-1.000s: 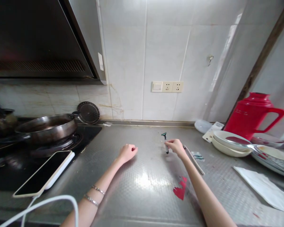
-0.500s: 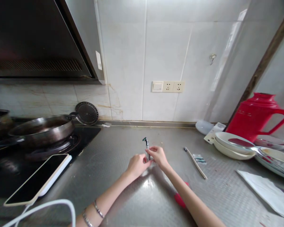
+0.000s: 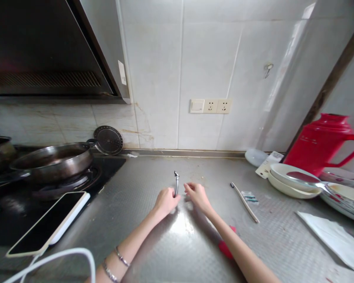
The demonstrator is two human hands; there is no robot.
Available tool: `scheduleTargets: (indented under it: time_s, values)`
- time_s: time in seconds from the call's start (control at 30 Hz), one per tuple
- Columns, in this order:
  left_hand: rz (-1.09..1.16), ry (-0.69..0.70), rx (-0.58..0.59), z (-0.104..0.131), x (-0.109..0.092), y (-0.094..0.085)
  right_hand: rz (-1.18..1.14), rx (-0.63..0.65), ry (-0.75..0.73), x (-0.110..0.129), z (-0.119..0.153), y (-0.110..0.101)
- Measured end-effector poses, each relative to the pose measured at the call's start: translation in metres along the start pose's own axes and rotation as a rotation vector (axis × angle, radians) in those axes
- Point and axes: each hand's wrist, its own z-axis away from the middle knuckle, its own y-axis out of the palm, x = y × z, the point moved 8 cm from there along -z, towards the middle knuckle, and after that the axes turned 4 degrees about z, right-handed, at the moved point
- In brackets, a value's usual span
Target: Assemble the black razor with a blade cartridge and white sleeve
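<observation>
My left hand (image 3: 166, 202) is closed around the lower handle of a slim silver razor (image 3: 177, 182), which stands nearly upright with its narrow top end showing above my fingers. The dark green head is not visible on it. Just to the right, apart from the razor, my right hand (image 3: 198, 196) has its fingertips drawn together; whatever they hold, if anything, is hidden. Further right on the steel counter (image 3: 153, 251) lie a toothbrush (image 3: 245, 203) and a small clear packet (image 3: 250, 197) with dark green strips.
A phone (image 3: 47, 224) with a white cable (image 3: 61, 252) lies at the left, by a pan (image 3: 54, 161) on the stove. A red object (image 3: 225, 248) is partly under my right forearm. Bowls (image 3: 295, 182), a red thermos (image 3: 320, 145) and white paper (image 3: 332, 237) are at the right.
My right hand has come off the razor. My left hand has shifted slightly left with the razor, whose top now looks narrower, without the green head seen before.
</observation>
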Motion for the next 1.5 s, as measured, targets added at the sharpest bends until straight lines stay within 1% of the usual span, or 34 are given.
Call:
scheduleTargets:
  time_s: [0.1,0.23,0.43,0.6,0.67,0.77,0.87,0.97,1.03,1.07,1.1,1.17,1.3,1.4,1.5]
  values:
    - [-0.064,-0.060,-0.019,-0.006,0.016,-0.012,0.132,-0.036,-0.044,0.003,-0.003,-0.015]
    - [-0.133,-0.145,0.020,-0.008,0.031,-0.019,0.238,-0.111,-0.079,-0.003,-0.009,-0.034]
    - [-0.187,-0.113,0.093,-0.006,0.033,-0.016,0.318,-0.165,-0.041,-0.017,-0.016,-0.058]
    - [-0.187,-0.111,0.165,-0.005,0.037,-0.013,0.388,-0.191,-0.039,-0.016,-0.016,-0.070]
    - [-0.190,-0.103,0.173,-0.004,0.037,-0.014,0.430,-0.190,-0.028,-0.015,-0.016,-0.079]
    - [-0.197,-0.094,0.160,-0.003,0.035,-0.016,0.510,-0.150,0.037,-0.021,-0.014,-0.102]
    - [-0.217,-0.087,0.130,-0.002,0.032,-0.018,0.602,-0.096,0.173,-0.044,-0.005,-0.136]
    - [-0.236,-0.082,0.113,-0.001,0.028,-0.017,0.730,-0.133,0.238,-0.064,0.011,-0.175]
    - [-0.244,-0.089,0.117,-0.002,0.028,-0.015,0.797,-0.147,0.265,-0.075,0.022,-0.193]
    - [-0.247,-0.094,0.118,-0.002,0.028,-0.014,0.829,-0.137,0.279,-0.080,0.027,-0.198]
    - [-0.251,-0.097,0.117,-0.002,0.028,-0.013,0.858,-0.112,0.295,-0.086,0.032,-0.201]
    - [-0.256,-0.102,0.110,-0.002,0.028,-0.012,0.900,-0.028,0.331,-0.098,0.039,-0.200]
    - [-0.253,-0.097,0.102,-0.003,0.027,-0.009,0.931,0.144,0.380,-0.117,0.046,-0.187]
    - [-0.244,-0.097,0.092,-0.002,0.024,-0.009,0.959,0.201,0.362,-0.123,0.045,-0.180]
    - [-0.228,-0.111,0.093,-0.002,0.022,-0.009,0.953,0.221,0.326,-0.124,0.043,-0.175]
